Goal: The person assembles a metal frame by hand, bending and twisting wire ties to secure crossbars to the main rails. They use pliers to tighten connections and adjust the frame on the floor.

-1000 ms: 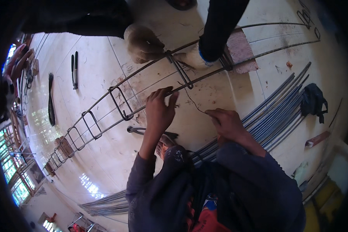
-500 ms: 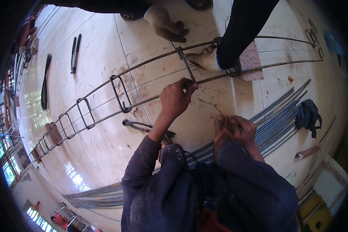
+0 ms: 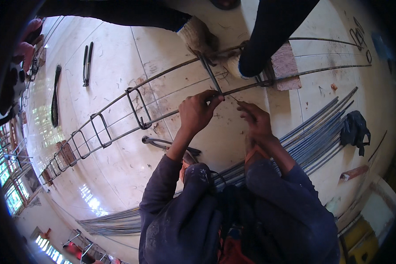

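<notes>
A long rebar frame (image 3: 167, 70) of two rods joined by square stirrups crosses the floor in front of me. My left hand (image 3: 197, 112) pinches the lower end of one stirrup (image 3: 212, 75) where it meets the nearer rod. Just right of that joint, my right hand (image 3: 257, 119) grips a thin tie wire (image 3: 233, 98) between thumb and fingers, its tip close to the joint. Across the frame, a co-worker's gloved hand (image 3: 199, 37) is at the same stirrup's upper end. The co-worker's other gloved hand (image 3: 234, 66) is partly hidden behind a dark sleeve.
A wooden block (image 3: 286, 68) props the frame's right part. Bundled steel rods (image 3: 312, 132) lie by my feet, with a black plastic bag (image 3: 355, 132) on their end. A pincer-like tool (image 3: 163, 143) lies near my left forearm. Farther left are a long-handled tool (image 3: 87, 64) and a wire bundle (image 3: 55, 97).
My right hand has risen from beside my foot to the nearer rod, bringing the wire to the joint. My left hand stays put. The co-worker's left-side glove has come down onto the stirrup's top.
</notes>
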`<state>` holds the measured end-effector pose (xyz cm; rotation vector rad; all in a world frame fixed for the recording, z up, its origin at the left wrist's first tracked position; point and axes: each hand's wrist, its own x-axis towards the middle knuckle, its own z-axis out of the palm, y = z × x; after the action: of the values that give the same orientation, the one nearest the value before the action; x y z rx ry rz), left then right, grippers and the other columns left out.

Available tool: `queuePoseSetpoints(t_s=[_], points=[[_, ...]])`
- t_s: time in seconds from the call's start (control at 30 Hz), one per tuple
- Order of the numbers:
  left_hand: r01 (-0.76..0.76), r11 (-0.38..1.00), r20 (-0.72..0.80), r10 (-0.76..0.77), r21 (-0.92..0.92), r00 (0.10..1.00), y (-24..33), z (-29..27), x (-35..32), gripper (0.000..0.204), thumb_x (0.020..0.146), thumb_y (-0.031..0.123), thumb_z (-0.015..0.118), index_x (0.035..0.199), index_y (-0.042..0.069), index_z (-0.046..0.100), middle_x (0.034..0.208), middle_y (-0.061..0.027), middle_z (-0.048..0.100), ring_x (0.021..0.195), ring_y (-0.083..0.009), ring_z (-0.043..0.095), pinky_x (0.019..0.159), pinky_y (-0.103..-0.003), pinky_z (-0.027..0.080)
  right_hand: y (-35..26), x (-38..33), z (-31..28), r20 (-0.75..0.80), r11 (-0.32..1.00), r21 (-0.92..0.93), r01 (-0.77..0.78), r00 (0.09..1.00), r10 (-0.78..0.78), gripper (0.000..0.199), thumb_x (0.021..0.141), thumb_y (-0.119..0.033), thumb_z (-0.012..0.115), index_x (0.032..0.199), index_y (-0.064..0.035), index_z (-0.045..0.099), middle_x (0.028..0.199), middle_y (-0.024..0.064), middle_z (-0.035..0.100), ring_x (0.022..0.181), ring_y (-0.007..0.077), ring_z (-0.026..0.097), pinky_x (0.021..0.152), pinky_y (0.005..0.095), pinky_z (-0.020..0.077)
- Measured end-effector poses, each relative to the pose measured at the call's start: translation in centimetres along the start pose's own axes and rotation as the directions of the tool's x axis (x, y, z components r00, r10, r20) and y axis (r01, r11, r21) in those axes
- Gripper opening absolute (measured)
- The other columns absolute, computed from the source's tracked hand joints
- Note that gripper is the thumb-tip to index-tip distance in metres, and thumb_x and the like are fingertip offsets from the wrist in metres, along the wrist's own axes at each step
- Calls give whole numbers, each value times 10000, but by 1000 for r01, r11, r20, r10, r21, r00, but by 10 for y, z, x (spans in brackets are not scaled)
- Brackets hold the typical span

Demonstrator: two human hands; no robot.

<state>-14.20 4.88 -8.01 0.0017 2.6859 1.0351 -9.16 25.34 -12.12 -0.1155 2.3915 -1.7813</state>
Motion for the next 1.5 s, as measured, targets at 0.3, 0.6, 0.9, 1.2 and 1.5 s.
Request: queuePoseSetpoints(t_s=[0.3,0.6,0.9,1.2,1.5], points=[[-45,998,-91,41,-33,995,-3,7,-2,279,813,428,617,870,172,711,664,-61,662,604,-255,644,530,-358,466,-6,30,43,-195,976,-157,148,965,-178,321,816,-52,635,1134,-63,598,914,122,663,793,224,664,660,309,513],[-34,999,-33,35,31,999,-5,6,-2,316,829,436,597,943,161,700,605,-66,635,560,-228,630,515,-346,453,-14,34,42,-145,950,-215,226,955,-260,287,800,7,632,1083,-41,641,883,111,674,777,182,666,656,283,517],[-125,992,-72,123,-22,990,-9,4,-3,280,839,365,605,952,127,701,661,-103,645,577,-249,629,533,-354,456,-12,31,46,-126,942,-258,214,959,-253,305,800,25,620,1100,-31,630,872,108,676,762,174,666,663,274,528],[-63,996,-64,60,-56,996,-5,3,-4,245,817,366,611,890,155,712,710,-67,654,641,-275,633,560,-372,464,-17,32,44,-124,953,-244,180,969,-214,278,800,-33,651,1077,-48,643,847,88,666,693,147,627,611,251,489],[-3,998,-21,2,-69,1000,-4,2,-2,259,812,383,615,865,151,716,711,-77,667,654,-271,644,584,-377,479,-60,-28,-16,-133,978,-210,2,991,-31,205,841,-70,578,1024,-6,645,813,131,657,690,205,633,646,290,487]])
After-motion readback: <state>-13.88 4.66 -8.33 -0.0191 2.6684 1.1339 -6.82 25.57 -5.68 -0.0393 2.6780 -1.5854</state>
